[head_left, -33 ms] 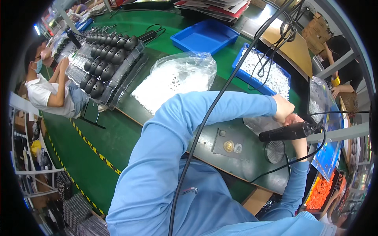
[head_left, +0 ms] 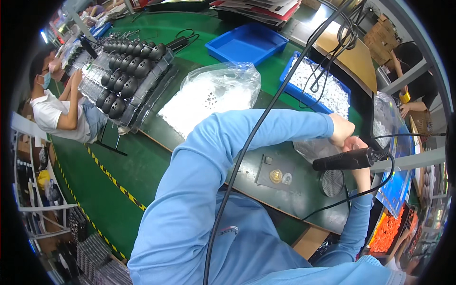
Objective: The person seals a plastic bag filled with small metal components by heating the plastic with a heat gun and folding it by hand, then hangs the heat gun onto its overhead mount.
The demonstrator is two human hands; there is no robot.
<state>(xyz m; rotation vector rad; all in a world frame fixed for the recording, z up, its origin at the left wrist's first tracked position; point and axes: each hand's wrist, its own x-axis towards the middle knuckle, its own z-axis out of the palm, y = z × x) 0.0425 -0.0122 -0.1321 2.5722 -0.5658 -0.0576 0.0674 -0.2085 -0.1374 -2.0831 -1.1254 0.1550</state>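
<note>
My left hand reaches across to the right side of the bench, its fingers curled down and closed. It meets my right hand, whose fingers are bent in against it. Whatever is between them is too small or too hidden to make out. A black cylindrical tool with a cable, like a hanging electric screwdriver, crosses in front of my right hand and wrist. Below it lies a round dark mesh disc. Left of the tool is a clear plastic bag, partly under my left forearm.
A grey sheet carries a gold round piece. Beyond my left arm lies a bag of white parts. Farther back are a blue tray and a blue bin of white parts. Black domes stand left, near a seated person.
</note>
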